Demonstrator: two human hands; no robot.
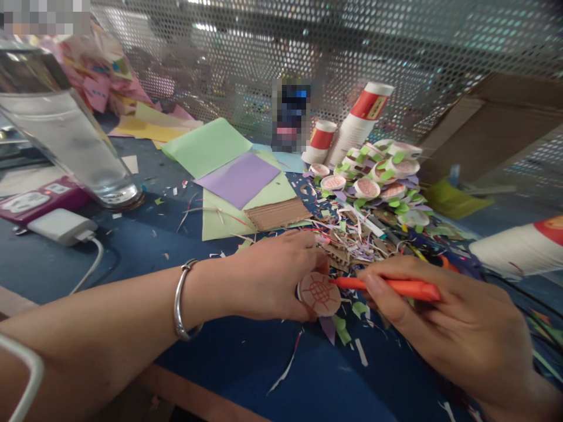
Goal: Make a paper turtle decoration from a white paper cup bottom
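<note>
My left hand (pixel 268 272) is closed around a small round cardboard disc (pixel 320 293) with a red grid pattern drawn on it, holding it just above the blue table. My right hand (pixel 444 322) grips an orange pen (pixel 387 286) whose tip touches the disc's right edge. A silver bangle (pixel 180 300) sits on my left wrist. Scraps of paper and cardboard lie around and under both hands.
A pile of decorated cup bottoms with green and purple leaves (pixel 380 176) lies behind the hands. Stacked paper cups (pixel 358 123) stand at the back; another stack (pixel 519 243) lies at right. Coloured paper sheets (pixel 240 176), corrugated cardboard (pixel 277 214), a glass jar (pixel 65 135), a charger (pixel 61 225), mesh wall (pixel 308 53).
</note>
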